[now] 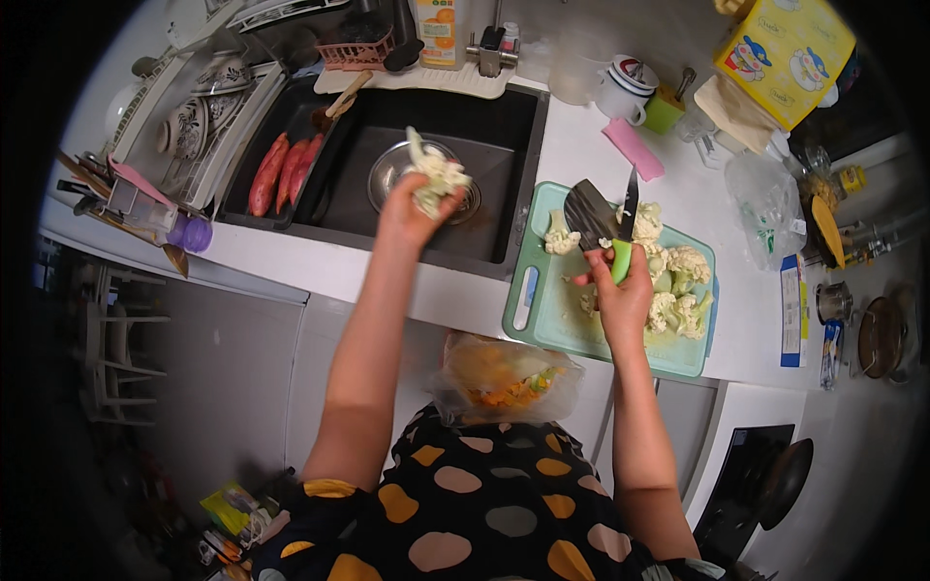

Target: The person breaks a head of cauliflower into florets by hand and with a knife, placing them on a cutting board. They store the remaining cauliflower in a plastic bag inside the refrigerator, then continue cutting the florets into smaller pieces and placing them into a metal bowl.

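My left hand [420, 205] grips a bunch of cauliflower pieces [436, 174] above the dark sink [501, 145]. Beneath them sits a round metal bowl or strainer [383, 174], partly hidden. My right hand [623, 290] holds a small knife with a light green handle [622, 258], its dark blade pointing away from me. Beside it is a broad cleaver blade [590, 212]; its handle is hidden, and whether my hand touches it I cannot tell. Under that hand lies a pale green cutting board [545, 319]. Cauliflower florets [683, 269] cover its right side, and another floret [559, 236] rests at its left.
Red-skinned sweet potatoes [280, 174] lie in the side basin, near a wooden-handled brush [350, 94]. A plastic bag of scraps [508, 378] hangs below the counter edge. Right of the board are a clear plastic bag [764, 210] and a box [793, 312]. A pink cloth [633, 149] lies behind.
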A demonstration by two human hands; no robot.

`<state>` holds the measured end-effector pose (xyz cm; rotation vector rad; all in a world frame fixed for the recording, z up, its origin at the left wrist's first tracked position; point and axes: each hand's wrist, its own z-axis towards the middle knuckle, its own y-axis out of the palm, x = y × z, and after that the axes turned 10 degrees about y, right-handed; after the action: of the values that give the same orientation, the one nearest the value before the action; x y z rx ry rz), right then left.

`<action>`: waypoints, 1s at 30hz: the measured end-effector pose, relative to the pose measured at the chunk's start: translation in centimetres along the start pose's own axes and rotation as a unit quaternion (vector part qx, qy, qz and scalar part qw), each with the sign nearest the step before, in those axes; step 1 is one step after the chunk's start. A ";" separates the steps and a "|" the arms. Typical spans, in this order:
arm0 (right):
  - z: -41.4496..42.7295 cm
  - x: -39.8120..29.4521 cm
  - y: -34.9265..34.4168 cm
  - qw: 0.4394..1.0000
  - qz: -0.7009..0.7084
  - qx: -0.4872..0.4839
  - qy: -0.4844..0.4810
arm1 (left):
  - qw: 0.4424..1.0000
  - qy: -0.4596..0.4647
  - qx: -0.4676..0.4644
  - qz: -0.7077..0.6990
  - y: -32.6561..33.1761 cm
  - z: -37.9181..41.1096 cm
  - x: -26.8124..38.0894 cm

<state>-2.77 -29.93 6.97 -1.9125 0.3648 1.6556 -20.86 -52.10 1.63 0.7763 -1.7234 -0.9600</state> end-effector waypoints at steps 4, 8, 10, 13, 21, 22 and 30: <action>0.3 1.1 0.1 0.999 -0.032 0.033 0.019 | 0.989 -0.018 0.120 0.082 -7.2 9.0 4.6; 0.9 3.6 0.0 0.998 -0.030 0.055 0.007 | 0.913 -0.055 0.258 0.313 -13.2 15.1 4.4; 0.9 3.6 0.1 0.997 -0.038 0.057 0.039 | 0.856 -0.045 0.293 0.424 -15.3 17.1 3.1; 1.2 4.2 0.6 0.995 -0.047 0.068 0.051 | 0.756 -0.018 0.277 0.593 -18.1 18.8 1.7; 4.1 4.8 2.1 0.972 -0.234 -0.006 0.003 | 0.560 0.056 0.134 0.816 -16.2 18.2 0.0; 4.3 5.2 1.9 0.972 -0.234 -0.001 0.007 | 0.519 0.076 0.098 0.846 -12.7 16.8 -0.6; 5.3 5.0 1.5 0.985 -0.166 -0.034 -0.037 | 0.529 0.275 -0.544 0.590 4.1 3.0 -8.4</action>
<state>-6.89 -27.19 1.46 -1.8366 -0.0409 1.5249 -21.29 -42.32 0.85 -0.8528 -0.4497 -0.4590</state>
